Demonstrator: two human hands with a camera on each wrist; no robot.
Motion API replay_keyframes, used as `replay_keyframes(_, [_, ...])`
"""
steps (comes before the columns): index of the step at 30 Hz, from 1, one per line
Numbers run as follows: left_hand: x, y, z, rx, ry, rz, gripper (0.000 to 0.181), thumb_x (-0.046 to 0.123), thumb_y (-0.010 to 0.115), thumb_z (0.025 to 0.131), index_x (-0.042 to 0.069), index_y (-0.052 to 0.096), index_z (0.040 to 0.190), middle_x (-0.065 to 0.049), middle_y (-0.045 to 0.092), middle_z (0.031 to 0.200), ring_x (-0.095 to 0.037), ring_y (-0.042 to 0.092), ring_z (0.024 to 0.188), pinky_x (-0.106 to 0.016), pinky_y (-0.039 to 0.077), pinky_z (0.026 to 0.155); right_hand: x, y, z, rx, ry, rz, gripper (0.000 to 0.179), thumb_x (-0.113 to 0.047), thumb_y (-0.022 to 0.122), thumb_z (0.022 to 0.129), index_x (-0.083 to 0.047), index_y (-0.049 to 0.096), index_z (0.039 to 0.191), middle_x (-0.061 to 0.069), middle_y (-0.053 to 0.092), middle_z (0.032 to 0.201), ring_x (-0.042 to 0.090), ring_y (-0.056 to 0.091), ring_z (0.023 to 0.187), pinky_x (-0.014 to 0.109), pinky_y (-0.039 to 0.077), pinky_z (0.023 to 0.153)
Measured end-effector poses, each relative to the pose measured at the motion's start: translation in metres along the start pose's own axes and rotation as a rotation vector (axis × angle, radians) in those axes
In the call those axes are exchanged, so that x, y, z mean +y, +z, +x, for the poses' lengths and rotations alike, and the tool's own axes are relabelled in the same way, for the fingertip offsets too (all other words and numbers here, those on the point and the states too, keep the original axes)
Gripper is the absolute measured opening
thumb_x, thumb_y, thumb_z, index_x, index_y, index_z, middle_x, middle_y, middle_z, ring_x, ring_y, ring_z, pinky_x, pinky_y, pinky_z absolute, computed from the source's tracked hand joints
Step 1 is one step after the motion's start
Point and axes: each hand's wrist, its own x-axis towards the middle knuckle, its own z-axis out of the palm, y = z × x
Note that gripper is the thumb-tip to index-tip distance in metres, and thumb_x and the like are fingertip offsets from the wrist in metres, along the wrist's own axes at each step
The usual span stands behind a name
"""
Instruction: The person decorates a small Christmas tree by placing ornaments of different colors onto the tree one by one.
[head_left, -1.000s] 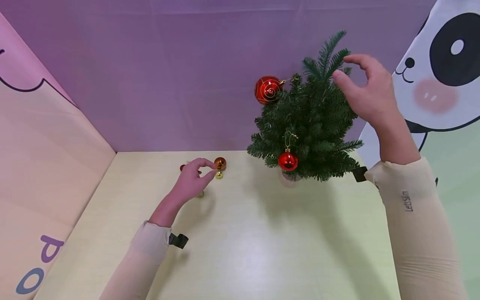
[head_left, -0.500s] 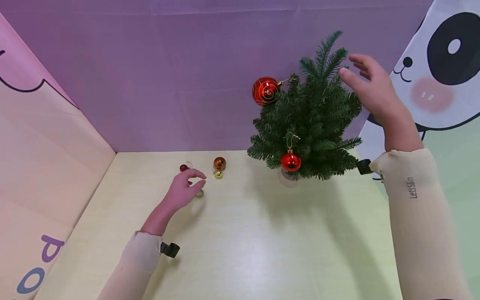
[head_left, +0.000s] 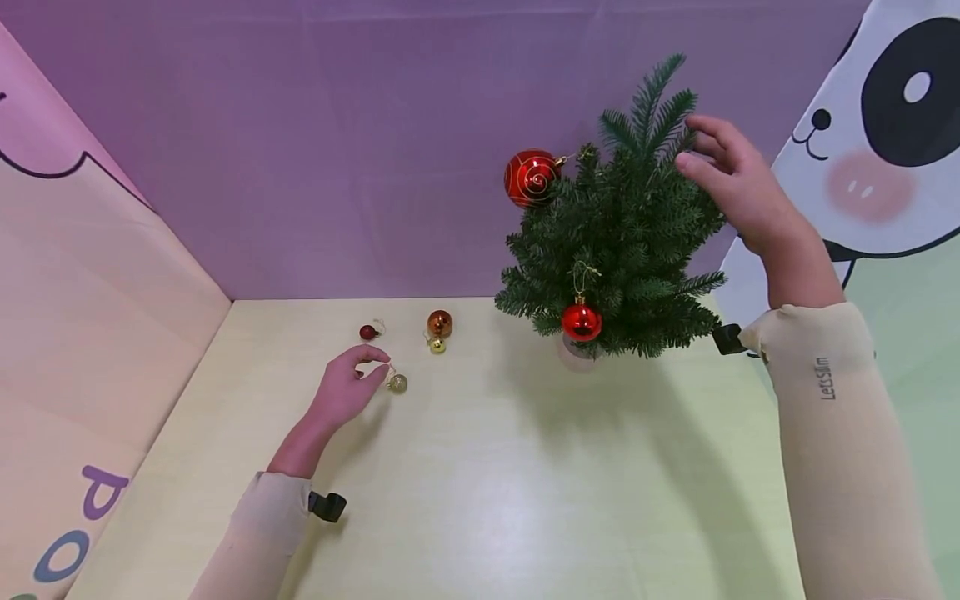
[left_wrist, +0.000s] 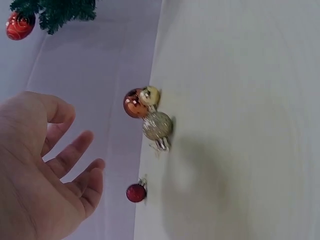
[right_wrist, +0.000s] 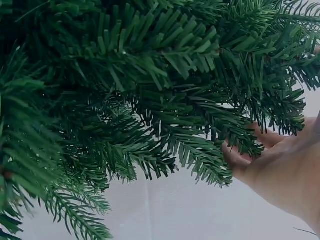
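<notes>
We see the left hand (head_left: 348, 387) over the far left part of the pale wooden tabletop (head_left: 465, 500), its fingers loosely bent, with thumb and forefinger apart and nothing between them. Just beside its fingertips, the small glittery gold ball ornament (head_left: 398, 383) lies on the tabletop, in from the far edge and towards the left edge; the left wrist view shows a gap between hand and ball.

The right hand (head_left: 738, 179) is raised at the upper right side of the bushy green artificial fir tree (head_left: 615, 242), thumb and forefinger apart, the fingers slightly curved and gripping nothing we can see. Whether they touch the needles, we cannot tell.

The tree stands near the tabletop's far edge, towards the right edge. On it we see a large shiny red ball with gold swirls (head_left: 532, 178) at the upper left and a smaller plain shiny red ball (head_left: 582, 322) low on the front.

Nearer the far left corner lies a tiny dark red ball (head_left: 367, 332). By the far edge, between it and the tree, a shiny copper ball (head_left: 439, 323) sits just behind a tiny shiny gold ball (head_left: 437, 345).
</notes>
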Motion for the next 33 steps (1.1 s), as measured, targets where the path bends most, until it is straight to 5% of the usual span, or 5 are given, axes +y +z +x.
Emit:
replay_keyframes(6, [-0.011,-0.001,-0.005,-0.007,-0.012,0.039,0.019,0.010,0.058,0.095,0.001,0.064,0.110,-0.016,0.062,0.118,-0.034,0.052,0.115,-0.045,0.041,0.087,-0.001,0.001,-0.005,-0.002,0.001,-0.003,0.058,-0.033,0.047,0.102,-0.028,0.023,0.155,0.011,0.017,0.159,0.026,0.016,0.145,0.050,0.008,0.115])
replay_keyframes(15, [-0.017,-0.001,-0.008,-0.037,-0.028,0.114,0.020,0.012,0.059,0.094,0.001,0.064,0.110,-0.018,0.060,0.120,-0.015,0.039,0.049,-0.038,0.043,0.070,-0.005,0.002,-0.015,0.019,0.026,-0.050,0.062,-0.036,0.047,0.101,-0.026,0.020,0.155,0.011,0.017,0.159,0.025,0.020,0.144,0.050,0.012,0.115])
replay_keyframes(19, [-0.020,0.000,-0.007,-0.048,-0.047,0.106,0.020,0.012,0.059,0.095,0.001,0.065,0.110,-0.021,0.059,0.122,-0.011,0.033,0.039,-0.037,0.042,0.063,-0.010,0.002,-0.023,0.025,0.054,-0.084,0.062,-0.037,0.047,0.101,-0.028,0.018,0.156,0.010,0.017,0.159,0.025,0.021,0.144,0.052,0.015,0.114])
replay_keyframes(28, [-0.026,0.008,-0.006,-0.040,-0.053,0.123,0.016,0.011,0.061,0.093,0.003,0.067,0.105,-0.020,0.060,0.120,-0.024,0.046,0.073,-0.043,0.040,0.084,-0.025,0.007,-0.042,0.084,0.135,-0.185,0.066,-0.041,0.051,0.098,-0.030,0.019,0.155,0.007,0.019,0.158,0.027,0.025,0.142,0.057,0.025,0.108])
replay_keyframes(33, [-0.027,0.012,-0.006,-0.038,-0.068,0.119,0.016,0.013,0.060,0.093,0.004,0.067,0.104,-0.019,0.059,0.122,-0.020,0.045,0.060,-0.042,0.042,0.072,-0.029,0.010,-0.051,0.091,0.138,-0.250,0.069,-0.042,0.056,0.096,-0.032,0.020,0.154,0.007,0.022,0.157,0.030,0.028,0.140,0.059,0.028,0.106])
